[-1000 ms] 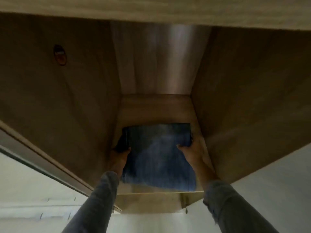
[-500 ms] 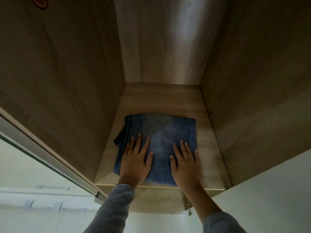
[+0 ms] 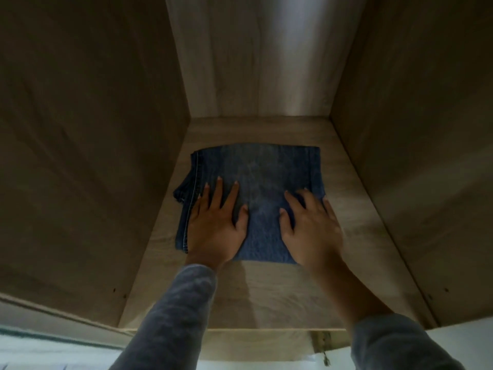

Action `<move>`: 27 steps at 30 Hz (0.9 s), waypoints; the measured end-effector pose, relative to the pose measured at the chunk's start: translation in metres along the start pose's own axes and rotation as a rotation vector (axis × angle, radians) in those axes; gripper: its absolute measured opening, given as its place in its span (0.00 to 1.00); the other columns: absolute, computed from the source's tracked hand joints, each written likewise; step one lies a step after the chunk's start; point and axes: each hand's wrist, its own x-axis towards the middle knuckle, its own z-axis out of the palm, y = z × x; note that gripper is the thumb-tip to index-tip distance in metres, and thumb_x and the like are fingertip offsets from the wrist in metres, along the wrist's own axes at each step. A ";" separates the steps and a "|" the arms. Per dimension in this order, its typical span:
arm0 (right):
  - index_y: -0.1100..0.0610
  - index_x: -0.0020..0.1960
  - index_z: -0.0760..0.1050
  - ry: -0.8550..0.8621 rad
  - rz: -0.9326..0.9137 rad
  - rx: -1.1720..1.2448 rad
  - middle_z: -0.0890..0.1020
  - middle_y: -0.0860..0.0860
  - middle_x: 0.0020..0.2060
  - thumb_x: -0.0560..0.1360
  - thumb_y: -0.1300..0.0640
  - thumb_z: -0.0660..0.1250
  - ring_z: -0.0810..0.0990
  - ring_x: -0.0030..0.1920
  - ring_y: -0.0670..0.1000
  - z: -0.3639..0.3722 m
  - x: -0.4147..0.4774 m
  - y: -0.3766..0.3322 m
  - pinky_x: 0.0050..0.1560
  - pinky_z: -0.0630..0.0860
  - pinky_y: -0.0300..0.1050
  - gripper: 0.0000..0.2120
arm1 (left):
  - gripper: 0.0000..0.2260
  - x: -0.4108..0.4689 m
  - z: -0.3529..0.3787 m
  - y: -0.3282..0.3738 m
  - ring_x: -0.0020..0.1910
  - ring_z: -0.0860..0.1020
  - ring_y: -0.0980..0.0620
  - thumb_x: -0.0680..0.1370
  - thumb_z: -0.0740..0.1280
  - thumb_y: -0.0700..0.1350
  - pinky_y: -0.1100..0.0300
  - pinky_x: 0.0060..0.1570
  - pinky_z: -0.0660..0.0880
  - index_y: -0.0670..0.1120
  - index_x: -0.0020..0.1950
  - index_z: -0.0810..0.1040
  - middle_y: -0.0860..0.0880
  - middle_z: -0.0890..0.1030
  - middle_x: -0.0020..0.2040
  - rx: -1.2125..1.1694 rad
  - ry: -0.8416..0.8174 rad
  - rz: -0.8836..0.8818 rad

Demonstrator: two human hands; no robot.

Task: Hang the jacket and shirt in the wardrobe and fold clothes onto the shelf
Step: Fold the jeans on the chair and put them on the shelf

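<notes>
Folded blue jeans (image 3: 256, 177) lie flat on the wooden wardrobe shelf (image 3: 269, 297), roughly in its middle. My left hand (image 3: 216, 225) rests palm down on the jeans' left half, fingers spread. On the right half lies my right hand (image 3: 310, 228), also flat with fingers apart, slightly blurred. Neither hand grips the cloth. A loose corner of the jeans sticks out at the left edge. Grey sleeves cover both forearms.
The shelf sits in a narrow wooden compartment with a left wall (image 3: 88, 156), a right wall (image 3: 416, 156) and a back panel (image 3: 261, 57). Bare shelf board shows in front of and behind the jeans. A metal hinge (image 3: 321, 345) hangs below the front edge.
One second ago both hands gripped the jeans by the sides at the shelf front. The jeans have since slid deeper in, and both hands now lie flat on top.
</notes>
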 end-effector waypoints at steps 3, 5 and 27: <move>0.55 0.64 0.75 0.065 -0.001 0.035 0.77 0.54 0.60 0.75 0.46 0.49 0.76 0.59 0.56 0.009 0.021 0.001 0.67 0.68 0.53 0.26 | 0.35 0.024 0.005 -0.003 0.77 0.49 0.48 0.71 0.34 0.64 0.54 0.73 0.47 0.57 0.77 0.50 0.51 0.49 0.78 0.015 0.002 0.001; 0.56 0.60 0.78 0.117 -0.002 0.044 0.79 0.55 0.55 0.75 0.47 0.52 0.78 0.53 0.58 0.016 0.036 0.001 0.61 0.73 0.52 0.24 | 0.35 0.039 0.008 -0.005 0.77 0.49 0.48 0.71 0.33 0.64 0.54 0.73 0.47 0.57 0.77 0.50 0.50 0.49 0.78 0.019 0.018 0.007; 0.58 0.48 0.79 0.251 -0.026 0.167 0.81 0.54 0.43 0.76 0.51 0.59 0.79 0.43 0.55 0.058 0.153 0.001 0.49 0.74 0.47 0.14 | 0.25 0.164 0.028 -0.018 0.77 0.48 0.48 0.81 0.47 0.60 0.53 0.73 0.46 0.58 0.77 0.49 0.51 0.48 0.78 0.009 0.044 -0.008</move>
